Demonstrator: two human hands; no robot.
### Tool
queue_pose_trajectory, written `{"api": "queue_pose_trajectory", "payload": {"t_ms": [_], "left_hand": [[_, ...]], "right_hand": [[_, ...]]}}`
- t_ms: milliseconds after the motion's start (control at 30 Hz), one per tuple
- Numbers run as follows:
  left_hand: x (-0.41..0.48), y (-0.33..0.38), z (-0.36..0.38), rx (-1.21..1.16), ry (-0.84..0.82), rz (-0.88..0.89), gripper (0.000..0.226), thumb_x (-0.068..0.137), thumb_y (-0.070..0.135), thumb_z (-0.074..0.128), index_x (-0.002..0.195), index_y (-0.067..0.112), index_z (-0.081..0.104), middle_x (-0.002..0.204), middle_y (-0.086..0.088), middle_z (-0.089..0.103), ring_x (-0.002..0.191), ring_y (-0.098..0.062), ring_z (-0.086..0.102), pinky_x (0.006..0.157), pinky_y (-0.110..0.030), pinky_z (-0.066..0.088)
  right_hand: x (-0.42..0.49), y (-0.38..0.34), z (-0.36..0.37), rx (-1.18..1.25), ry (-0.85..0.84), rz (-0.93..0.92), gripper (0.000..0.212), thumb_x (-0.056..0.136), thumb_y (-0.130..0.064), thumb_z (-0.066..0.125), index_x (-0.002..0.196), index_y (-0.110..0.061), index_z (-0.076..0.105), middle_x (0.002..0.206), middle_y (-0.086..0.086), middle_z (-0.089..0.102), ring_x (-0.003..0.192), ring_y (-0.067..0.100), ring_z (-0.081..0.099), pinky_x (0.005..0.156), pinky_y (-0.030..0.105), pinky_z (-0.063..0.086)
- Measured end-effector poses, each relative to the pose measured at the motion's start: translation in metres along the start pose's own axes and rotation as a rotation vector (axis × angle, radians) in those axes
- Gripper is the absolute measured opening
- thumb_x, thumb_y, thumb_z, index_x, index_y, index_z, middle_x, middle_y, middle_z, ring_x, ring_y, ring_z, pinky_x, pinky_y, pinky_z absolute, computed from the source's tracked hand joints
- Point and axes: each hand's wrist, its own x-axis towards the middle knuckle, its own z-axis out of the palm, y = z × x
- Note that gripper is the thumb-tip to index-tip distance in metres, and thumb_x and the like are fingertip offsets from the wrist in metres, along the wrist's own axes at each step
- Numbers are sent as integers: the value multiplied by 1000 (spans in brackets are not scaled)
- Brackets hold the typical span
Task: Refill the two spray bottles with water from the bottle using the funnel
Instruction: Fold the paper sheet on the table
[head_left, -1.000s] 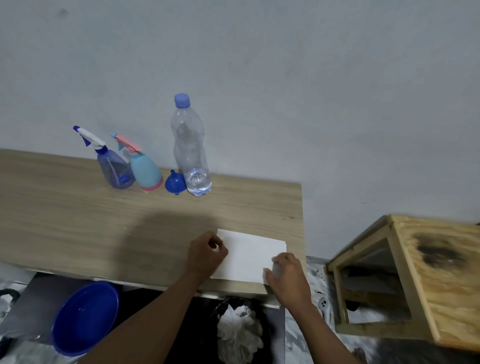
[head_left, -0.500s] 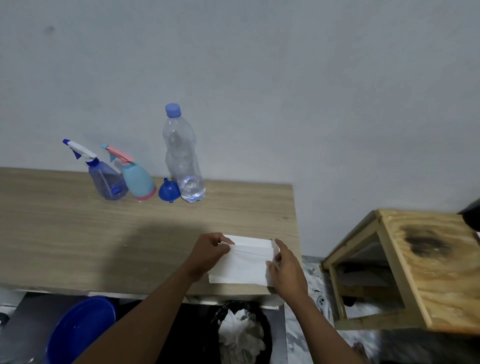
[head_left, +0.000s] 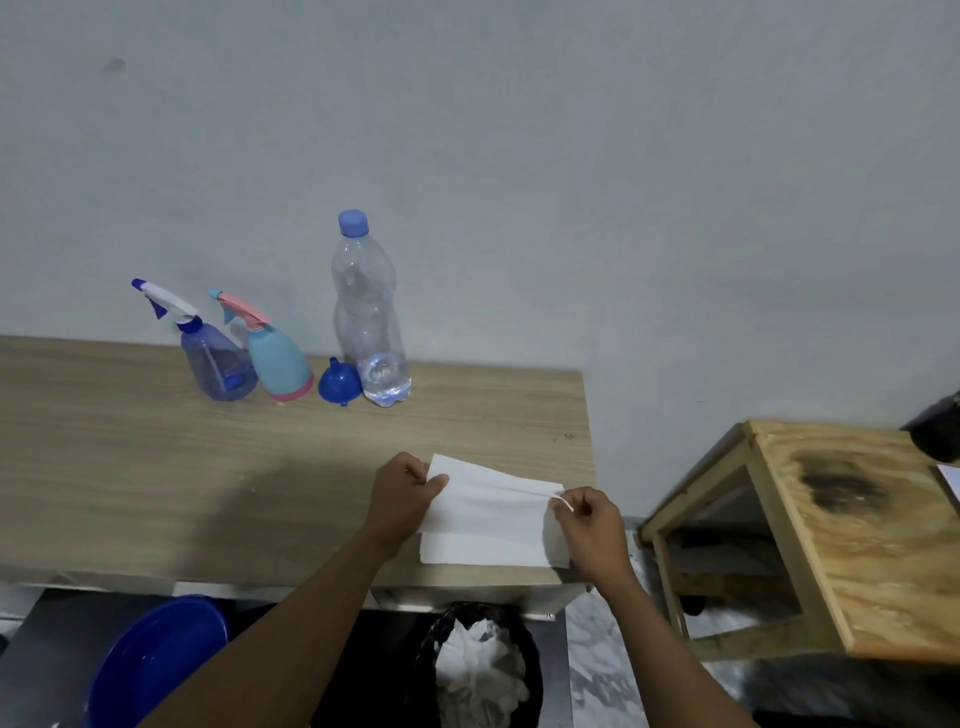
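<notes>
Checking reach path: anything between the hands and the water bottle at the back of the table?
Nothing visible. Both the left hand and right hand are pinching white paper at the table's near edge. The tabletop between them and the water bottle is bare; the funnel lies beside the bottle, not in front.

Light wooden desk (head_left: 156, 467): left end cut off by frame edge. Round blue plastic basin (head_left: 156, 670) below desk: lower part out of frame, top hidden under desk edge. Black bin with crumpled white paper (head_left: 480, 675): cut at bottom edge. Raw plywood stool (head_left: 857, 561): right side cut off. Black object (head_left: 937, 434) at right edge: mostly out of frame, unidentifiable. Left hand (head_left: 402, 499) fingers partly hidden behind white folded paper sheet (head_left: 488, 525). Both forearms cut at bottom edge.
</notes>
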Motion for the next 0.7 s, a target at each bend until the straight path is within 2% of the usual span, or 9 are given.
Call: {"api": "queue_pose_trajectory", "payload": {"t_ms": [100,200,267,333,433,500,567,600,700], "left_hand": [[2,-1,-2,25,0,52,29,81,5,76,65,11,51,63,3,55,59,-10,48,59,-23,38],[2,-2,-10,-35,-30,69,14,85,-1,70,78,12,70,81,3,72,77,-8,65,72,-23,49],[-1,-1,-18,-49,-53,68,19,88,-2,66,94,13,75,96,5,73,93,-5,67,83,-15,51],[-4,-3,-30,-65,-64,65,24,88,-2,66,106,12,74,105,5,70,102,-5,64,86,-8,48],[-4,-13,-58,-74,-47,57,30,85,1,70,112,13,73,114,2,70,110,-11,64,96,-24,51],[-4,-22,-81,-55,-35,40,34,83,3,71,115,16,71,117,2,69,113,-12,63,100,-29,50],[-3,-33,-108,-35,-12,16,38,84,3,70,119,16,69,122,3,66,116,-13,60,99,-25,48],[-2,-40,-121,-22,1,9,40,84,3,69,122,16,68,123,4,65,116,-12,59,97,-20,46],[6,-63,-168,18,59,-7,43,85,2,68,126,12,64,120,5,63,110,-9,58,77,0,41]], "right_hand": [[-2,-13,-4,146,21,2,6,91,-12,67,89,-12,62,75,9,58,68,16,53,61,18,43],[-4,-27,-1,235,33,-26,12,95,-7,60,95,-14,50,77,2,44,66,15,42,60,22,40],[-6,-34,5,254,23,-61,13,96,-2,54,90,-14,50,82,1,50,72,15,46,65,24,40],[-8,-42,14,229,-23,-93,21,94,6,47,85,-9,59,86,1,61,75,13,53,69,22,41],[-13,-58,36,188,-101,-80,28,94,5,49,92,-12,71,93,1,69,56,8,47,54,16,39],[-15,-67,56,153,-144,-95,26,92,1,57,102,-18,72,104,-4,69,57,11,45,52,13,41],[-19,-78,78,118,-207,-124,29,92,0,60,110,-20,70,111,-10,66,63,16,48,57,10,45],[-22,-83,91,108,-248,-140,31,92,0,59,113,-21,69,112,-10,66,61,15,50,59,13,47],[-27,-103,140,48,-366,-191,39,89,4,58,118,-22,66,117,-5,65,55,10,51,63,29,52]]}}
